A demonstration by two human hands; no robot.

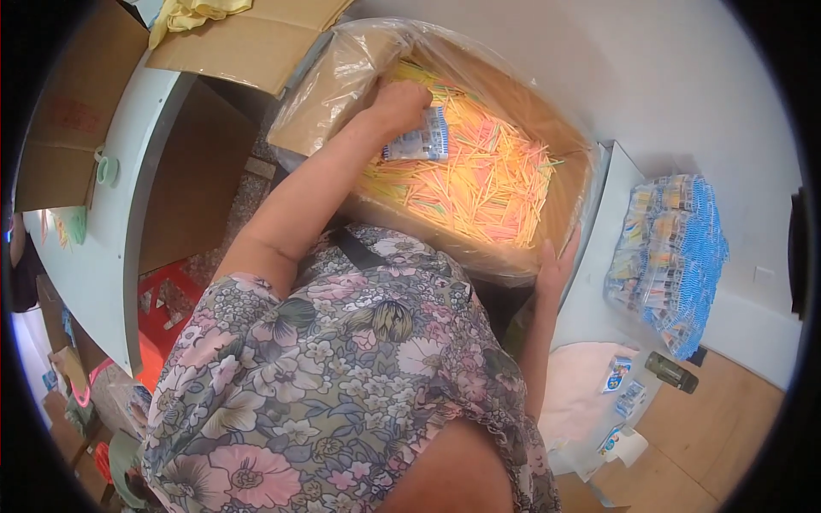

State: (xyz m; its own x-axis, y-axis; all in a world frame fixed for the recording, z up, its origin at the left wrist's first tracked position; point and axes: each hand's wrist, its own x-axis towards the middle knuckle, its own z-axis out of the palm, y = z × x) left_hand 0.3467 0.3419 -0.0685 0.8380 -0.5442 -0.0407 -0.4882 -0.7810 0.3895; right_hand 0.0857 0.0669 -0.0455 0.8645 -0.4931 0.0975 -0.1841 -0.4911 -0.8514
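Observation:
A large cardboard box, lined with clear plastic, is filled with thin straw-like sticks in yellow, orange, pink and green. My left hand reaches into its left part, fingers curled closed at the upper edge of a small blue-and-white plastic packet. The packet lies over the sticks; the fingertips are partly hidden. Against the outside of the box's near right corner rests my right hand, its thumb and fingers stretched out and apart, with nothing seen in it.
Right of the box, a bundle of filled blue-and-white packets stands on a white table. Nearer lie a pink cloth, small packets and a dark green cylindrical object. A white table with a tape roll and an open carton flap are leftward.

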